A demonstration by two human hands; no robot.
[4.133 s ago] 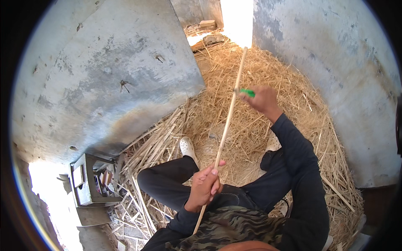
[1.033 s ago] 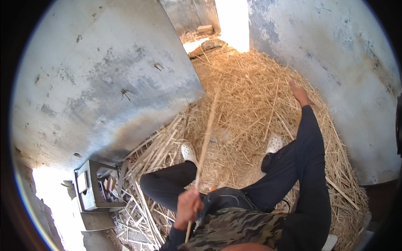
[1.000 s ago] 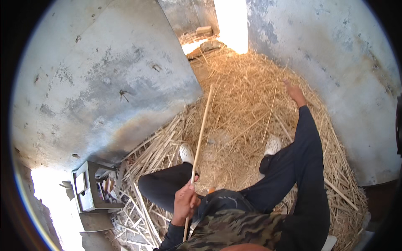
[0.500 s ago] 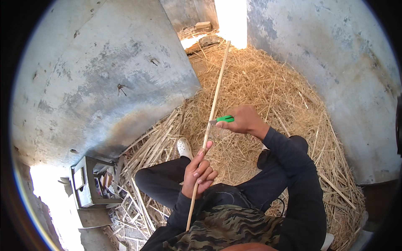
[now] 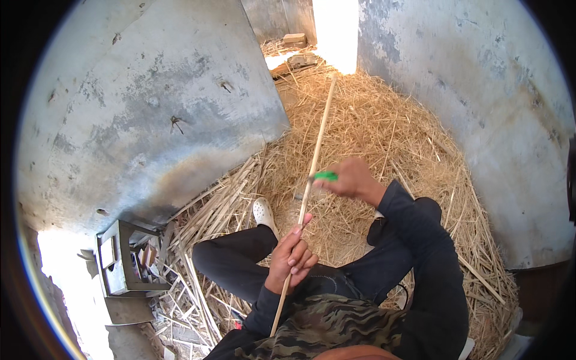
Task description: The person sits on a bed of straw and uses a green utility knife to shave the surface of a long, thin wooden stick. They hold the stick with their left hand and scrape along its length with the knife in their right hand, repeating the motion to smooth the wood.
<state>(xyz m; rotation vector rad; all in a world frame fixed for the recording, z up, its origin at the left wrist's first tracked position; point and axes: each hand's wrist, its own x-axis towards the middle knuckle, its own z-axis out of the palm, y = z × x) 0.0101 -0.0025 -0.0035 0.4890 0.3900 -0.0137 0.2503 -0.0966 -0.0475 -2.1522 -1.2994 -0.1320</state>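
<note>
A long, thin, pale strip of split bamboo or wood (image 5: 323,127) slants from my lap up toward the bright doorway. My left hand (image 5: 291,257) is closed around its lower part, with the thumb lying along it. In my right hand (image 5: 354,180) is a green-handled knife (image 5: 326,176), smeared a little by motion. Its blade is at the strip, above my left hand. Most of the blade is too blurred to make out.
Straw and shavings (image 5: 384,126) cover the floor around my folded legs. Loose strips (image 5: 210,198) lie in a pile to the left. A small open cabinet (image 5: 123,264) stands at the lower left. Weathered walls (image 5: 162,102) rise on both sides, and bricks (image 5: 294,39) lie near the doorway.
The strip's far end has dropped slightly and shifted right. My left hand has moved a little right, and the right hand with the knife has shifted slightly right.
</note>
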